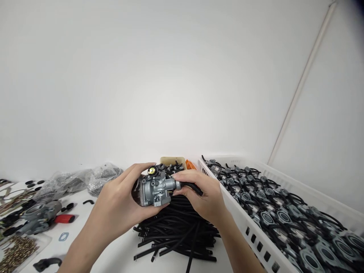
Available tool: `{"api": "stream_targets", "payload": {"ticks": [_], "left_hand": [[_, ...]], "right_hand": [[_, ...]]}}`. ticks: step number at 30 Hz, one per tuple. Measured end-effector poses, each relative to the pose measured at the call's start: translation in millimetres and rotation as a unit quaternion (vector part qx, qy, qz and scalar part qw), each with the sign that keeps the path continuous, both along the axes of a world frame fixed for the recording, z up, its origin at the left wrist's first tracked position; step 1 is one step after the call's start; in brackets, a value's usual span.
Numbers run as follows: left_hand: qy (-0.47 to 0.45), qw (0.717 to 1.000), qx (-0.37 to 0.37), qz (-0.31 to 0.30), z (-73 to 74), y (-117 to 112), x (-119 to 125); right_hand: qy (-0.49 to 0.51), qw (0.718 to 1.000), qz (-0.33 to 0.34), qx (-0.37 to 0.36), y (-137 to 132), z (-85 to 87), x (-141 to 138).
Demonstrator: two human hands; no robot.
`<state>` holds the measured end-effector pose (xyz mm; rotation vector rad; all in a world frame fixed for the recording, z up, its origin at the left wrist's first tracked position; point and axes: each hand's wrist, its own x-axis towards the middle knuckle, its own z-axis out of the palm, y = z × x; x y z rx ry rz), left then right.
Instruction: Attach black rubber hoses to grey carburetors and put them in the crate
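A silver metal carburetor is held up above the table, a round brass-coloured fitting on its top. My left hand wraps around its left side, thumb below and fingers above. A short black rubber hose sticks out from the carburetor's right end. There my right hand pinches the hose between thumb and fingers, close to where it meets the body. Beneath both hands lies a pile of cut black hoses.
On the right, a white plastic basket holds rows of carburetors with hoses. A beige box of small black parts stands behind. Leftward lie plastic-wrapped parts, a larger carburetor, a red-handled tool and brass-coloured small parts.
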<state>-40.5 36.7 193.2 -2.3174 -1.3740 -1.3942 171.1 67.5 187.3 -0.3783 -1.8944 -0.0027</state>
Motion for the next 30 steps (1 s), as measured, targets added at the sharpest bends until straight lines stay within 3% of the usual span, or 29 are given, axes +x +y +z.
{"api": "stream_targets", "payload": {"ticks": [18,24,30], "left_hand": [[0.062,0.997,0.045,-0.010,0.8,2,-5],[0.075,0.995,0.062,-0.017,0.4,3,-5],[0.100,0.992,0.070,-0.007,1.2,-1,-4]], "right_hand": [[0.012,0.998,-0.005,-0.066,-4,4.9,-4],[0.063,0.984,-0.021,-0.163,-2,2.3,-6],[0.119,0.939,0.014,-0.323,-1,0.0,-15]]}}
